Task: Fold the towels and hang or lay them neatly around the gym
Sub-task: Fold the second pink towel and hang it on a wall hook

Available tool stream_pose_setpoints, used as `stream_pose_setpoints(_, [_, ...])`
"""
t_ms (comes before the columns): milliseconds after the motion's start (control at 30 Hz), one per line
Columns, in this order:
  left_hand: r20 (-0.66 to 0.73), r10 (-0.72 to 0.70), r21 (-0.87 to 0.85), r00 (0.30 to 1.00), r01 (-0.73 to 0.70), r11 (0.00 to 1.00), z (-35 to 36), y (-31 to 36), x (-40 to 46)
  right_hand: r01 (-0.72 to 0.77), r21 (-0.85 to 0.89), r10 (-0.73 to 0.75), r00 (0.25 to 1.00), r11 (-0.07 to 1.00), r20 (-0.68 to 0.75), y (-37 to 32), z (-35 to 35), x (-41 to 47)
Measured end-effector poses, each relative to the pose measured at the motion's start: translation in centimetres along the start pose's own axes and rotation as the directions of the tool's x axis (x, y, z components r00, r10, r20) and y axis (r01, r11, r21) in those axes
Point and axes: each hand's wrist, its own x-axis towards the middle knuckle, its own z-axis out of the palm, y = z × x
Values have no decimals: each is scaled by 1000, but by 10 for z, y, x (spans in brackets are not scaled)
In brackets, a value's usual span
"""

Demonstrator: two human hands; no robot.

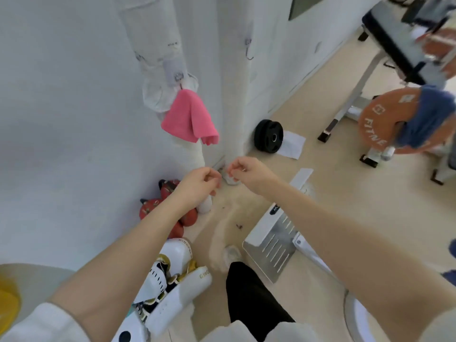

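While the pink towel (190, 117) hung hooked, both the left hand (199, 185) and right hand (246, 172) hovered loosely curled and empty, suggesting another towel should be fetched.

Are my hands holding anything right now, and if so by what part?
Nothing. The left hand and right hand are loosely curled and empty, below the pink towel hanging on its hook.
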Motion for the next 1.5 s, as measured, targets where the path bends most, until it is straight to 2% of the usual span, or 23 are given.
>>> stream_pose_setpoints(133, [151,34,58,988,-43,997,60,9,-33,-99,-38,98,995,994,-32,40,-17,-87])
stream_pose_setpoints(200, [246,57,84,968,-80,993,94,18,-46,-157,-24,154,983,987,-99,65,-32,-128])
stream_pose_setpoints(333, [383,115,101,917,-165,981,157,39,-71,-302,146,330,912,942,-244,106,-62,-202])
stream_pose_setpoints(467, [548,132,92,826,-217,972,230,71,-103,-364,278,447,822,889,-353,135,-94,-294])
stream_pose_setpoints(567, [636,166,74,754,-274,959,289,93,-133,-347,394,509,729,851,-457,156,-120,-362])
stream_pose_setpoints(667, [727,179,60,663,-322,945,361,112,-173,-252,557,578,605,792,-548,178,-141,-441])
stream_pose_setpoints(800, [802,212,55,558,-424,904,460,139,-236,-203,644,656,443,738,-611,223,-162,-557])
stream_pose_setpoints(867, [808,232,52,542,-458,888,507,153,-270,-193,672,683,395,715,-614,246,-176,-609])
stream_pose_setpoints(933, [798,235,53,555,-453,890,550,164,-299,-193,693,707,366,694,-606,267,-194,-652])
stream_pose_setpoints(1000, [781,245,41,574,-439,898,588,175,-323,-198,694,709,366,692,-603,288,-213,-685])
stream_pose_setpoints(1100, [758,278,33,589,-461,887,633,184,-339,-254,645,682,429,720,-592,318,-241,-711])
stream_pose_setpoints(1333, [637,239,170,733,-436,884,690,201,-311,-373,569,664,574,733,-479,373,-285,-707])
stream_pose_setpoints(1433, [547,255,246,797,-444,862,713,215,-286,-398,563,671,594,725,-444,398,-308,-698])
stream_pose_setpoints(1500, [530,286,277,798,-482,832,731,228,-270,-429,550,683,592,717,-428,413,-326,-689])
